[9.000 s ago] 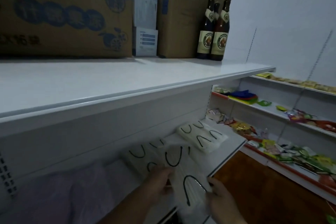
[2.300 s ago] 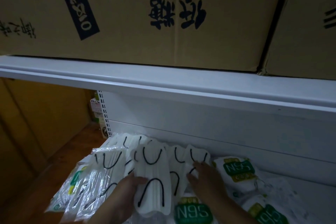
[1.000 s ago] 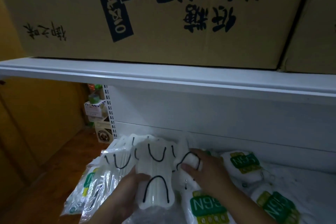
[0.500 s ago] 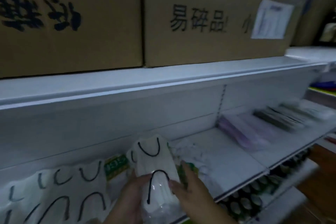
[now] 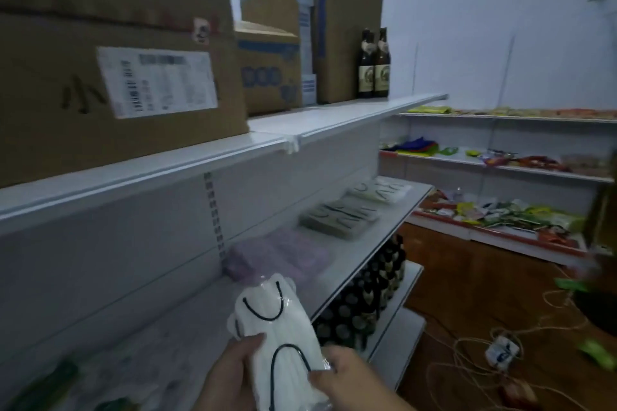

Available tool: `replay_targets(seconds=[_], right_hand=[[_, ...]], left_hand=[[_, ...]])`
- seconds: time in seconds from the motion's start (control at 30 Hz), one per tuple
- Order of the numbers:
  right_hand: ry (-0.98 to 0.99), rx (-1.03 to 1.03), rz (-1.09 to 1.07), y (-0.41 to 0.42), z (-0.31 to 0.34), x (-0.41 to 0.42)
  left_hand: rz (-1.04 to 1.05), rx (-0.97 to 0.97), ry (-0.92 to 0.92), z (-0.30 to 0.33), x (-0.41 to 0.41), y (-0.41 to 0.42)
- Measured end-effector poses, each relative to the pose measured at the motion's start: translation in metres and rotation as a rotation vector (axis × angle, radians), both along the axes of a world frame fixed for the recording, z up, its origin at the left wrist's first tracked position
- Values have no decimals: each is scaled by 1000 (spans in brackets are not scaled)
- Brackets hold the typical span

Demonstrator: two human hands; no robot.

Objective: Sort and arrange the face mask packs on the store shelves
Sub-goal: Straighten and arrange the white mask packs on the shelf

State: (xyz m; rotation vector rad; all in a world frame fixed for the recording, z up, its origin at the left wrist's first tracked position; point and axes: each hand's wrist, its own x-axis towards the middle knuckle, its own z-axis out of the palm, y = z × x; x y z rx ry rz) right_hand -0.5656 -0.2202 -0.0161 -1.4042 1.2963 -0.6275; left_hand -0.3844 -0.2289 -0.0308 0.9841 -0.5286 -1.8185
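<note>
Both hands gripping white mask pack (image 5: 280, 337)

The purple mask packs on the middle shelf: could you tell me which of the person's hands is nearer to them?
Left, narrowly. The left hand grips the white mask pack almost straight below the purple mask packs; the right hand holds its other edge, out toward the aisle.

both hands low at near edge of view, forearms entering from bottom. left hand (image 5: 230, 374) on left side of white mask pack (image 5: 278, 337), thumb laid across front of pack near its middle, fingers hidden behind. right hand (image 5: 347, 380) on right side of same pack, thumb tip pressed on front near black ear loop, other fingers curled behind. hands close together, not touching. wrists bare.
</note>
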Motion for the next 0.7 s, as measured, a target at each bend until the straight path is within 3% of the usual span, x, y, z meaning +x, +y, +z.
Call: replay_targets(seconds=[0.07, 0.3, 0.53, 0.7], right_hand=[[-5, 18, -44, -12, 1, -48], [-32, -99, -334, -35, -19, -173], [-11, -135, -366, -89, -20, -249], [13, -103, -362, -165, -15, -292]], left_hand=[[-83, 7, 115, 1, -50, -21], [-23, -111, 37, -2, -190, -83], [-31, -96, -67, -15, -272, -159], [-126, 26, 33, -25, -314, -232]])
